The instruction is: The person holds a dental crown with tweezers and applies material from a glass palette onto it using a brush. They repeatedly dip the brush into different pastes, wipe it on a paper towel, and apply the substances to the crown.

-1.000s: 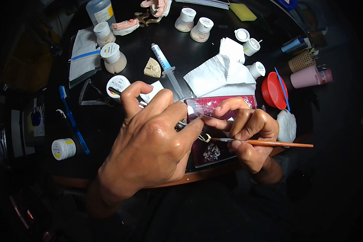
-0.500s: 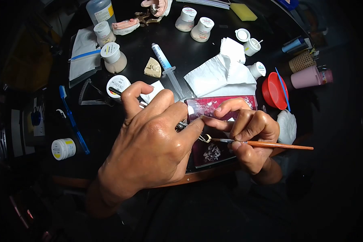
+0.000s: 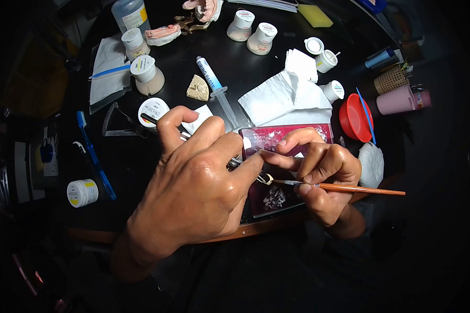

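Note:
My left hand [image 3: 198, 180] is closed around a dark metal clamp like locking tweezers [image 3: 236, 163]; my fingers cover most of it. Its tips grip a small cream-coloured tooth crown [image 3: 268, 179]. My right hand [image 3: 326, 172] pinches a fine paintbrush [image 3: 357, 188] with an orange-brown wooden handle, its bristle tip at the crown, where contact is too small to make out. The index fingertips of both hands meet or nearly meet above the crown. Beneath the hands lies a dark red mixing slab [image 3: 287, 133] with whitish smears on it.
Behind the hands are a folded white tissue [image 3: 271, 99], a firing paste syringe [image 3: 214, 83] and several powder jars [image 3: 150, 78]. A red bowl [image 3: 356, 119] holds a blue stick at the right. A blue toothbrush [image 3: 95, 151] lies left. The wooden table edge [image 3: 256, 228] runs nearest me.
The brush and my right hand have shifted very slightly, with the tip still at the crown. My left hand and the clamp look unmoved.

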Demonstrator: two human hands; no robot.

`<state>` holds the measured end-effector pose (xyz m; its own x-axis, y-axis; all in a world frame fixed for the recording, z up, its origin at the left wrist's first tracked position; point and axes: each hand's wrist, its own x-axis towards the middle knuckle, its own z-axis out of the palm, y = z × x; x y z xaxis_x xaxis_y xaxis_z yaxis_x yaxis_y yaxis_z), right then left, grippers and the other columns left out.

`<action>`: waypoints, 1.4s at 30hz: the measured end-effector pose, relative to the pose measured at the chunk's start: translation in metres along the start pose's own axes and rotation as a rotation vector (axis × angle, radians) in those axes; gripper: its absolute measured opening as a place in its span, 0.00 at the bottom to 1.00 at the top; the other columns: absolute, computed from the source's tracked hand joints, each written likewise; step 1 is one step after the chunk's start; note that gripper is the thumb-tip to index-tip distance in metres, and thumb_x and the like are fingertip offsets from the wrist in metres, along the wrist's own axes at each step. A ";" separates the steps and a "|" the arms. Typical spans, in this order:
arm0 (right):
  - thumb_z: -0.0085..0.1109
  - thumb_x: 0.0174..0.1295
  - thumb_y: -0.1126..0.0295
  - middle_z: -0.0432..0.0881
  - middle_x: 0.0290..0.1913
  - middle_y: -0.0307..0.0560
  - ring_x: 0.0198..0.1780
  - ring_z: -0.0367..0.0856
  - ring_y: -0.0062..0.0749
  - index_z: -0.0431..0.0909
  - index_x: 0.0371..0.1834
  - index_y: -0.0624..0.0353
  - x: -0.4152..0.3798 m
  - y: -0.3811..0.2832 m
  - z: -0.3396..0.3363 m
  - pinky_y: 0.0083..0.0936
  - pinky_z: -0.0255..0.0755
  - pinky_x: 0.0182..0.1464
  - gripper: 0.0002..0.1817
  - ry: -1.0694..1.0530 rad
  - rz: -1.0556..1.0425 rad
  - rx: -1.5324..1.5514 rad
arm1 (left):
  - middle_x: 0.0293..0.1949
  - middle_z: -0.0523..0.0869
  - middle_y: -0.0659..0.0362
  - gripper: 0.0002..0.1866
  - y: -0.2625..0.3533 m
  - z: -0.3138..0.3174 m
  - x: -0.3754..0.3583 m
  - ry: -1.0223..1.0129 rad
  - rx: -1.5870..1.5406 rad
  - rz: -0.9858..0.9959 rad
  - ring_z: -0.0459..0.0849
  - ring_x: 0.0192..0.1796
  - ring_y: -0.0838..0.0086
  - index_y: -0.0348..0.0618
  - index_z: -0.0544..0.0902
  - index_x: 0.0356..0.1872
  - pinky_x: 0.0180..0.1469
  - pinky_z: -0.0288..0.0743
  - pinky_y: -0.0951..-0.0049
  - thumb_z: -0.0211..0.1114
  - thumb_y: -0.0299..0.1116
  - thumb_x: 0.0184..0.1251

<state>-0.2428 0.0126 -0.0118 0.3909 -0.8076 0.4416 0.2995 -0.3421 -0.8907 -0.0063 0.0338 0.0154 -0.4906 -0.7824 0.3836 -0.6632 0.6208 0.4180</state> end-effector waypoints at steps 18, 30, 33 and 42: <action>0.64 0.58 0.77 0.82 0.24 0.41 0.41 0.74 0.30 0.74 0.35 0.57 -0.031 -0.010 -0.010 0.36 0.68 0.56 0.07 0.235 -0.211 -0.462 | 0.26 0.78 0.60 0.15 -0.005 -0.005 -0.002 -0.038 -0.026 -0.013 0.76 0.32 0.68 0.44 0.94 0.50 0.41 0.64 0.63 0.75 0.30 0.60; 0.67 0.44 0.82 0.80 0.20 0.40 0.36 0.78 0.37 0.71 0.24 0.56 -0.093 -0.003 0.017 0.34 0.76 0.45 0.13 0.161 -0.040 -0.747 | 0.28 0.86 0.53 0.06 -0.013 -0.006 0.000 -0.061 -0.046 0.045 0.82 0.28 0.60 0.35 0.90 0.40 0.35 0.71 0.61 0.76 0.27 0.65; 0.67 0.44 0.82 0.80 0.20 0.40 0.36 0.78 0.38 0.70 0.22 0.56 -0.093 -0.002 0.018 0.33 0.76 0.45 0.13 0.168 -0.031 -0.758 | 0.27 0.86 0.53 0.07 -0.014 -0.004 0.000 -0.044 -0.046 0.062 0.82 0.27 0.61 0.35 0.90 0.40 0.34 0.72 0.62 0.77 0.27 0.65; 0.66 0.42 0.81 0.80 0.19 0.39 0.35 0.78 0.37 0.70 0.21 0.56 -0.090 0.000 0.021 0.32 0.77 0.43 0.13 0.163 -0.038 -0.811 | 0.25 0.83 0.54 0.09 -0.014 -0.001 0.000 -0.018 -0.045 0.066 0.81 0.26 0.61 0.35 0.91 0.43 0.32 0.71 0.62 0.78 0.27 0.64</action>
<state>-0.2591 0.0952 -0.0494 0.2430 -0.8267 0.5075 -0.4357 -0.5604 -0.7043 0.0038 0.0251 0.0103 -0.5428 -0.7400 0.3972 -0.6029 0.6726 0.4291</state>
